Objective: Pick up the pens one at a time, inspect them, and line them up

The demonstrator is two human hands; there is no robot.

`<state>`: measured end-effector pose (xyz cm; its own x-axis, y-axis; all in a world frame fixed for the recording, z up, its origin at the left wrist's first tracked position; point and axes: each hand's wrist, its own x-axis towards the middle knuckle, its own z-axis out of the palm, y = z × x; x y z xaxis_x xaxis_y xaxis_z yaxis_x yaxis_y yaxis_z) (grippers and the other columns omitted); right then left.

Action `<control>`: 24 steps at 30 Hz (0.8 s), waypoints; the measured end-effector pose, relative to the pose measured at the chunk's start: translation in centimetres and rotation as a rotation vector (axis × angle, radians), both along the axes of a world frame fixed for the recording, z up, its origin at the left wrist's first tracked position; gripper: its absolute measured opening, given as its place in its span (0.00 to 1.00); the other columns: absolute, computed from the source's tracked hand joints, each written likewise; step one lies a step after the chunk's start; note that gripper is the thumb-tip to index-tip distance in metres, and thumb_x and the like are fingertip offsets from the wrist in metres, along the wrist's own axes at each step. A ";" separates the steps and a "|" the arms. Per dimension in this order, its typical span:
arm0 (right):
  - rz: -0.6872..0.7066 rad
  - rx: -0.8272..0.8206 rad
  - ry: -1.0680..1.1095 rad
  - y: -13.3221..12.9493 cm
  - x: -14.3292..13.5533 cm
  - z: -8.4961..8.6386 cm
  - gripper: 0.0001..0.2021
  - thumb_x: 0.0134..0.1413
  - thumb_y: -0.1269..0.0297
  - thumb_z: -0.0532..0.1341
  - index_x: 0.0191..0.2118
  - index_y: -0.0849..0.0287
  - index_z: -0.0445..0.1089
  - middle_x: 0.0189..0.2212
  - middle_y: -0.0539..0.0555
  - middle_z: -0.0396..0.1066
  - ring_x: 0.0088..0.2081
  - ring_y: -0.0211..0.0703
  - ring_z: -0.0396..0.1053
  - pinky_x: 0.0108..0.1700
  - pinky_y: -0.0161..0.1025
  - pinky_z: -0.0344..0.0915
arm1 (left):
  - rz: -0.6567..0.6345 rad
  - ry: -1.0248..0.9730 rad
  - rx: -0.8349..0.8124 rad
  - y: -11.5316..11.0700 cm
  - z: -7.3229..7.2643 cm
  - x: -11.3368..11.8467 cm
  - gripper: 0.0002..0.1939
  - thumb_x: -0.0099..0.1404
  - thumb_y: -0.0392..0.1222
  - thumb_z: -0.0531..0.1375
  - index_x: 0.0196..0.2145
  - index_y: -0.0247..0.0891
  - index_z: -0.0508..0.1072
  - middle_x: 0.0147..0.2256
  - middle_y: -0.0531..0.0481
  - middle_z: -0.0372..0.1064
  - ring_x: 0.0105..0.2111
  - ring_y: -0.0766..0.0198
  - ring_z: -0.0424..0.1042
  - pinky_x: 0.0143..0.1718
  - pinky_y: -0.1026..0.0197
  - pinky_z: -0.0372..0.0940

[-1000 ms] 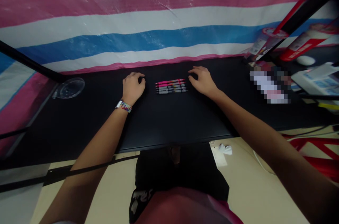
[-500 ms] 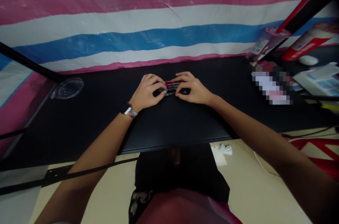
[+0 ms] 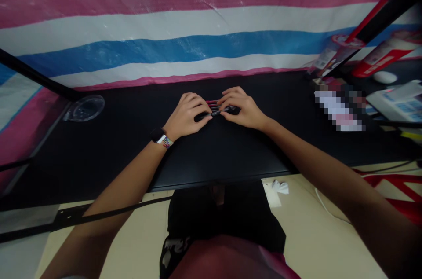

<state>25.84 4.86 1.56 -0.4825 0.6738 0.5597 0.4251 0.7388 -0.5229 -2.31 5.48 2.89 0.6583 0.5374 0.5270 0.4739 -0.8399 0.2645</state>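
Both hands, left hand and right hand, have closed on the pens, near the black worktop's far edge. Striped tarpaulin behind; clear lid far left; red cans right.

Head-worn camera looks forward and down over the black desk.

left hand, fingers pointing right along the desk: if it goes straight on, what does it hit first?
Most likely the right hand. The left hand points along the pens, which both hands grip from opposite ends, so the other hand's fingertips lie directly ahead. Depth is hard to judge, but they look level.
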 end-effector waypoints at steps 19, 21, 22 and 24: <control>-0.060 -0.577 0.590 0.9 0.4 -0.1 0.15 0.57 0.46 0.79 0.42 0.50 0.87 0.31 0.50 0.80 0.28 0.43 0.74 0.33 0.45 0.77 | 0.241 -0.174 0.040 0.4 -0.3 -0.2 0.09 0.81 0.48 0.63 0.49 0.46 0.84 0.45 0.47 0.82 0.48 0.50 0.77 0.55 0.42 0.69; -0.045 -0.579 0.611 0.9 0.3 -0.1 0.15 0.56 0.47 0.79 0.43 0.51 0.87 0.31 0.51 0.80 0.29 0.43 0.75 0.34 0.46 0.79 | 0.251 -0.176 0.031 0.4 -0.2 -0.2 0.10 0.81 0.49 0.63 0.50 0.46 0.83 0.45 0.47 0.82 0.48 0.50 0.77 0.55 0.42 0.69; -0.043 -0.579 0.627 0.9 0.2 -0.1 0.15 0.56 0.48 0.80 0.43 0.51 0.87 0.32 0.51 0.81 0.29 0.43 0.75 0.34 0.46 0.80 | 0.253 -0.178 0.027 0.4 -0.2 -0.2 0.10 0.81 0.49 0.63 0.50 0.46 0.83 0.45 0.47 0.82 0.48 0.50 0.77 0.54 0.42 0.69; -0.041 -0.583 0.656 1.0 0.1 -0.2 0.15 0.55 0.49 0.81 0.43 0.51 0.88 0.32 0.52 0.82 0.30 0.44 0.77 0.35 0.47 0.81 | 0.250 -0.184 0.021 0.4 0.0 -0.2 0.10 0.82 0.48 0.62 0.51 0.46 0.83 0.44 0.47 0.82 0.47 0.51 0.77 0.54 0.43 0.70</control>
